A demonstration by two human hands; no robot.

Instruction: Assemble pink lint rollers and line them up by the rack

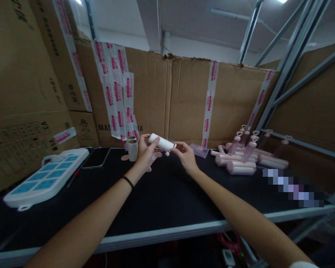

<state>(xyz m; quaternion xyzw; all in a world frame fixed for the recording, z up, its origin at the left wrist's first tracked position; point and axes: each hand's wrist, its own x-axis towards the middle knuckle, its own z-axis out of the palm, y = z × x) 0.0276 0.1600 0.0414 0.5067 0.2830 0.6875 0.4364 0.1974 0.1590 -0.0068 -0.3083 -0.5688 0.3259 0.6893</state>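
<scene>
My left hand (145, 152) is wrapped around a glossy white cylinder (163, 143), tilted down toward the right over the table. At its lower right end, my right hand (185, 154) pinches with thumb and fingertips. Whether a small separate part sits between those fingertips is too small to tell. A small pink piece (167, 153) shows just under the cylinder. Close beside my left hand stands a beige tube-shaped cup (133, 150), with another behind it. Flat pink pieces lie around there, one rounded piece (124, 158) left of the cup.
A translucent purple tray (200, 151) lies beyond my right hand. Farther right are several pink cylinders (241, 166) and clear pink tubes with heart-shaped handles (254, 138). At left lie a white power strip (48, 176) and a phone (96, 158). Taped cardboard (184, 100) walls the black table's back.
</scene>
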